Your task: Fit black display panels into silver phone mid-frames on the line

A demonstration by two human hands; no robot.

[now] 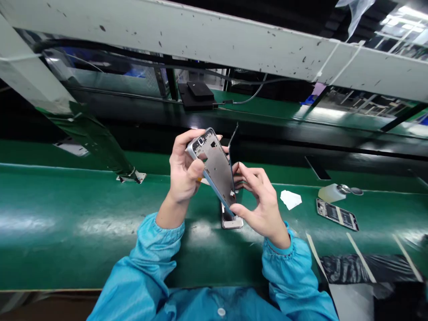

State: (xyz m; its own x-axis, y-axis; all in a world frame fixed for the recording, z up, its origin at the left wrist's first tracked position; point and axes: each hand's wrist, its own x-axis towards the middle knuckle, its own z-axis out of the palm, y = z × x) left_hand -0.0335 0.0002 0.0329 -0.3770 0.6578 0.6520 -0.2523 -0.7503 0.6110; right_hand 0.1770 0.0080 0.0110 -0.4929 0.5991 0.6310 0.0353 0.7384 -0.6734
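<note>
both hands holding phone frame, green belt

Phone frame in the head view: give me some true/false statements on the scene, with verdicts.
1. The left hand and the right hand both grip the phone frame. True.
2. The phone frame lies flat on the green bench. False: it is held tilted above it.
3. An opened phone lies on the bench to the right of the right hand. True.
4. The sleeves are red. False: they are blue.
5. A white scrap lies left of the left hand. False: it lies right of the right hand.
</note>
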